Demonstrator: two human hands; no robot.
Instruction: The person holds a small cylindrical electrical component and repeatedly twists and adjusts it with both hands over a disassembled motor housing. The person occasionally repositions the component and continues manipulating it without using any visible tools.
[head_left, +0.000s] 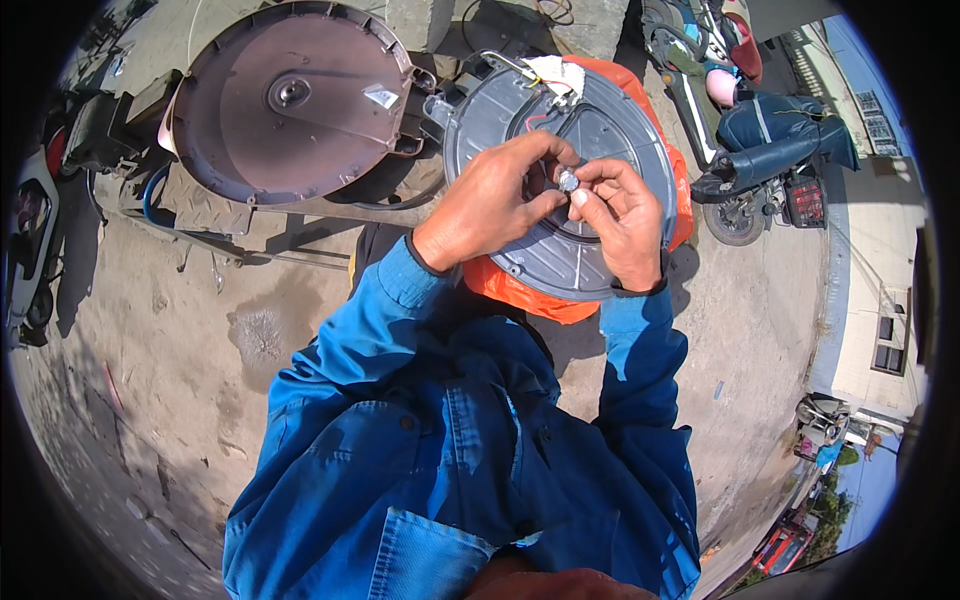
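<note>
In front of my chest, both hands come together over a round grey ribbed plastic cover (620, 150). My left hand (495, 195) curls its thumb and fingers around one side of a small shiny metal part (568, 180). My right hand (622, 215) pinches the same part from the other side. Its exact kind is too small to tell, and fingertips hide some of it. Beneath the hands, the cover rests on an orange plastic sheet or bag (540, 303). Thin red and yellow wires and a crumpled white cloth or paper (557, 78) lie at the cover's far edge.
At the left is a large round brown dish-shaped housing (240, 110) with a central hub, above a metal frame with a tread plate (205, 208). Parked motorbikes stand at the far right (745, 205) and far left (35, 240). The concrete ground has a wet patch (260, 335).
</note>
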